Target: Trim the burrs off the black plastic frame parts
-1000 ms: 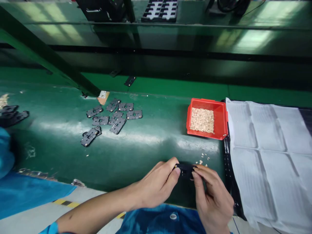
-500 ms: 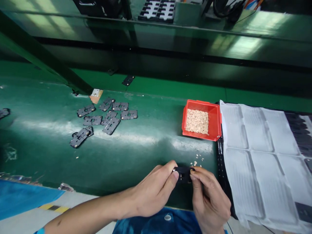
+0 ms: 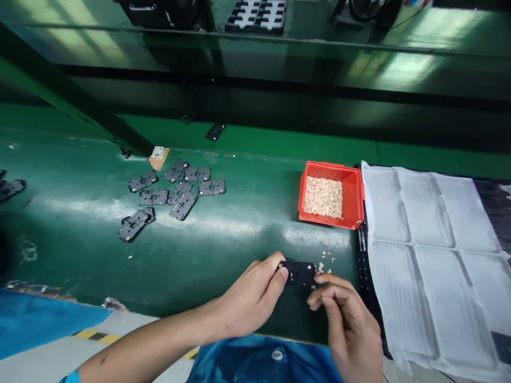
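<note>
Nearer the person than the red bin (image 3: 353, 198), the left hand (image 3: 253, 300) has a black plate (image 3: 301, 274) clamped at one end between thumb and forefinger. The right hand (image 3: 353, 324) is at the plate's other end, fingers curled and thumb close to them; whether it pinches a tiny piece cannot be told. Pale flecks show on the plate. Loose pale pieces (image 3: 321, 267) lie between it and the bin, which holds many similar ones; other black plates (image 3: 183, 205) lie well left of the bin. The step in hand looks like fine fingertip work on the plate; the next move would call for a steady left grip and precise right fingertips.
</note>
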The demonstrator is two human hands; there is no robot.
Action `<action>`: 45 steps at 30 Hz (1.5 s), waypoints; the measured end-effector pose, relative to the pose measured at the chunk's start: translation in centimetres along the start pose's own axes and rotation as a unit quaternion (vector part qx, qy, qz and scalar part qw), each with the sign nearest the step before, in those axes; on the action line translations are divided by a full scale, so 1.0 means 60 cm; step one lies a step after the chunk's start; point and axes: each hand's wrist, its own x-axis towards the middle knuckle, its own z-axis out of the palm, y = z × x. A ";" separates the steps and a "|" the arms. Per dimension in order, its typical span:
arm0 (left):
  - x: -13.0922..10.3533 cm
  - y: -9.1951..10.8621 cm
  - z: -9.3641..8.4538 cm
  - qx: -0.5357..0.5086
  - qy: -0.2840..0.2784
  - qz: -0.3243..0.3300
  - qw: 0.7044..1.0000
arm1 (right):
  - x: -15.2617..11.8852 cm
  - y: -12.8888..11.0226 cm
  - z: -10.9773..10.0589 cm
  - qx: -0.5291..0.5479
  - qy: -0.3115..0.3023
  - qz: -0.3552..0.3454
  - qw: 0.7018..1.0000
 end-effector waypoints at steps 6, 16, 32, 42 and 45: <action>-0.002 0.006 -0.003 0.005 -0.001 0.027 1.000 | 0.007 -0.001 -0.018 -0.063 0.019 0.032 0.997; 0.005 -0.011 0.019 -0.058 0.063 0.150 0.985 | 0.018 -0.034 0.010 0.123 -0.034 0.076 0.989; -0.001 -0.033 0.030 -0.116 0.065 0.143 0.981 | 0.010 -0.037 0.011 0.102 -0.017 0.045 0.994; -0.007 -0.022 0.071 -0.194 0.149 0.094 0.965 | 0.010 -0.061 0.043 0.176 0.067 0.127 0.974; -0.014 -0.023 0.079 -0.180 0.129 0.087 0.971 | 0.014 -0.055 0.045 0.183 0.084 0.120 0.972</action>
